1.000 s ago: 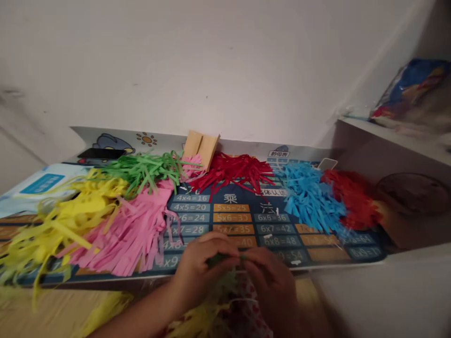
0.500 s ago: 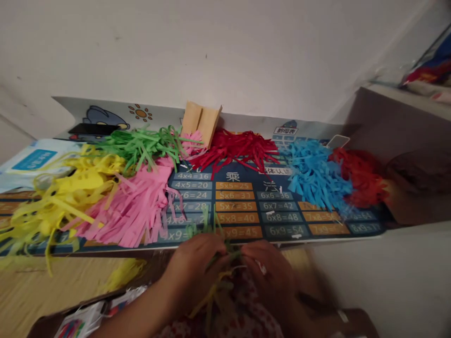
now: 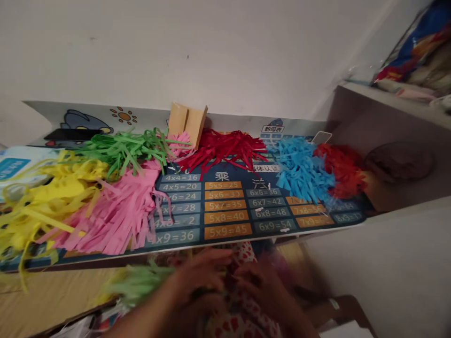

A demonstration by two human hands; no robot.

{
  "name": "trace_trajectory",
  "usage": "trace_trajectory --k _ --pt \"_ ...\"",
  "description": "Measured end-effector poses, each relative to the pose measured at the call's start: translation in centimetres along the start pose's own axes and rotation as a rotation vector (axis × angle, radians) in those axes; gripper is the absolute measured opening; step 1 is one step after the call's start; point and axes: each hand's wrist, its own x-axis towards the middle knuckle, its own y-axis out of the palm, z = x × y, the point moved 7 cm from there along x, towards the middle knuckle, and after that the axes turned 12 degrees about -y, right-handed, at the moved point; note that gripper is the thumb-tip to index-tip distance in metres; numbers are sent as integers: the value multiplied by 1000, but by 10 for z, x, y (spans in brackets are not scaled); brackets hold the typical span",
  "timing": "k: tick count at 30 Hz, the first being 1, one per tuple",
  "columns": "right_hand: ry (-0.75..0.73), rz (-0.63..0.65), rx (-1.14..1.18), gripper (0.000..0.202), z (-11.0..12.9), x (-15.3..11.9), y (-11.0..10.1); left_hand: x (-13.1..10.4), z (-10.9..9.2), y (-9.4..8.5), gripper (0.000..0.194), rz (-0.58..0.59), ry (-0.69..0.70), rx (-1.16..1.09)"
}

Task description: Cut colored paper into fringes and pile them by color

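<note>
My left hand [image 3: 206,270] is over my lap, just below the table edge, its blurred fingers reaching forward and apart. Close beside it, my right hand [image 3: 262,284] has bent fingers, smeared by motion; whether anything is in them I cannot make out. A bundle of light green paper strips [image 3: 146,279] lies low on the left, beyond my left forearm and clear of both hands. Beneath the hands shows a white cloth with red patterns [image 3: 234,324]. On the table sit fringed paper bundles: yellow [image 3: 66,183], pink [image 3: 112,211], green [image 3: 128,148], dark red [image 3: 229,148], blue [image 3: 303,169] and orange-red [image 3: 341,171].
A multiplication-table mat [image 3: 229,218] covers the table and curls up against the wall. A wooden block [image 3: 186,124], a dark phone-like slab [image 3: 72,134] and a white-blue packet [image 3: 21,164] stand at the back. A brown box [image 3: 391,141] bounds the right.
The light green bundle, earlier between both hands, now lies to the left, released. My hands have come slightly apart and lower. The view has shifted to the right.
</note>
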Motion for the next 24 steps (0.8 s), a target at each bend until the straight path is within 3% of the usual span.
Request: trace_trajectory --k 2,4,7,9,12,15,21,24 --pt "27 -80 212 10 11 -6 -15 24 -10 57 19 293 57 -109" --pt "60 -251 464 19 5 -18 -49 43 1 88 20 369 -40 -127" --pt "-61 -664 788 18 -12 -52 -129 59 25 95 20 271 -115 -36" --pt "-204 -960 866 16 -21 -85 -182 63 38 93 23 240 -130 -6" --pt "-373 -1250 832 22 -21 -127 -227 67 47 95 27 251 -143 -9" --pt "-419 -1281 821 21 -18 -137 -233 72 49 101 26 232 -144 -1" --pt "-323 -1199 848 21 -21 -118 -219 76 52 108 24 250 -63 211" --pt "-303 -1153 853 17 -6 -113 -218 73 54 103 26 242 -56 322"
